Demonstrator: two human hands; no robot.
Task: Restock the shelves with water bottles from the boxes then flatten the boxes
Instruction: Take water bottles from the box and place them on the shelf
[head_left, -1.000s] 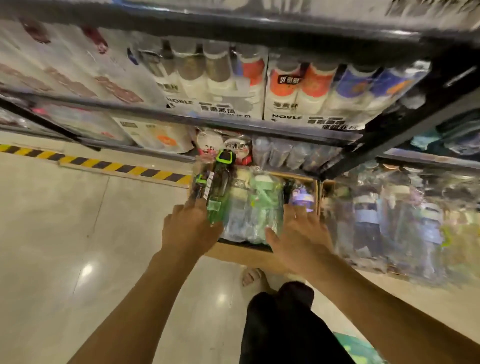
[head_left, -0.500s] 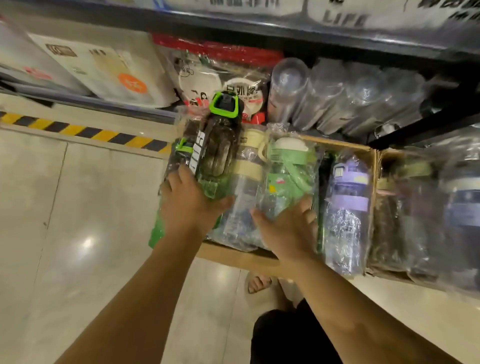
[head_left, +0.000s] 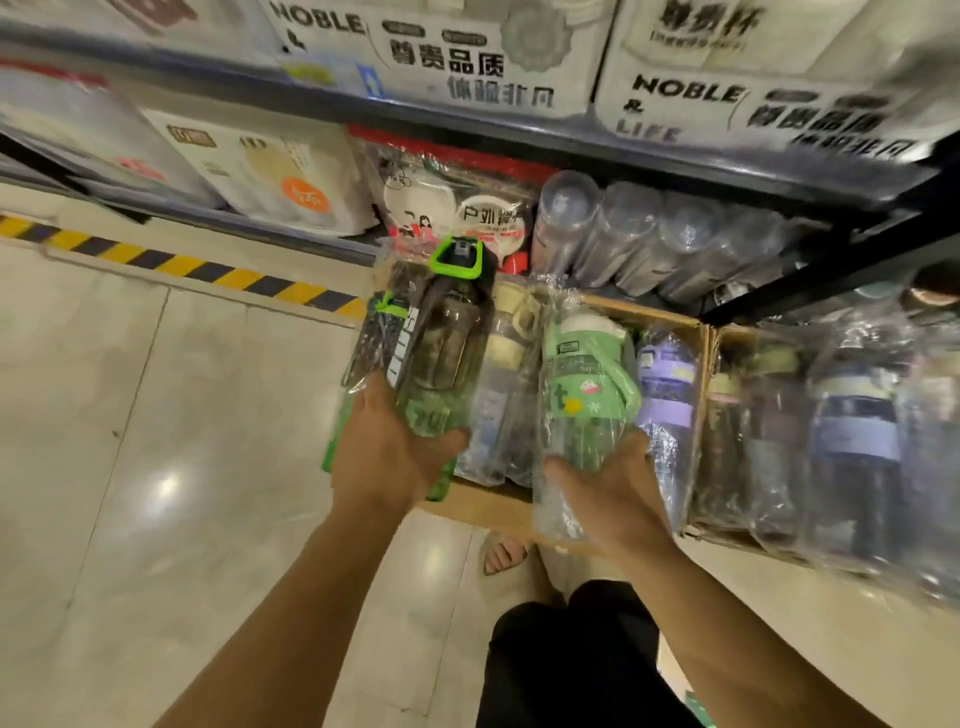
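My left hand (head_left: 389, 457) grips the lower end of a dark bottle with a bright green handle (head_left: 441, 332), wrapped in clear plastic. My right hand (head_left: 608, 488) holds the base of a pale green bottle with a white cap (head_left: 582, 384), also in plastic wrap. Both bottles are lifted over an open cardboard box (head_left: 483, 506) on the floor. In the box stand a cream-lidded bottle (head_left: 506, 364) and a purple-banded bottle (head_left: 667, 384).
A second cardboard box (head_left: 737, 540) with several wrapped bottles stands at the right. Above it the black shelf frame (head_left: 810, 280) carries clear cups (head_left: 613, 228) and white boxes marked NOBLE (head_left: 691, 88). A yellow-black floor stripe (head_left: 182, 265) runs at left. My foot (head_left: 504, 553) stands below the box.
The camera has come closer and dipped toward the box. My right hand has closed round the pale green bottle and raised it; my left hand still holds the dark bottle.
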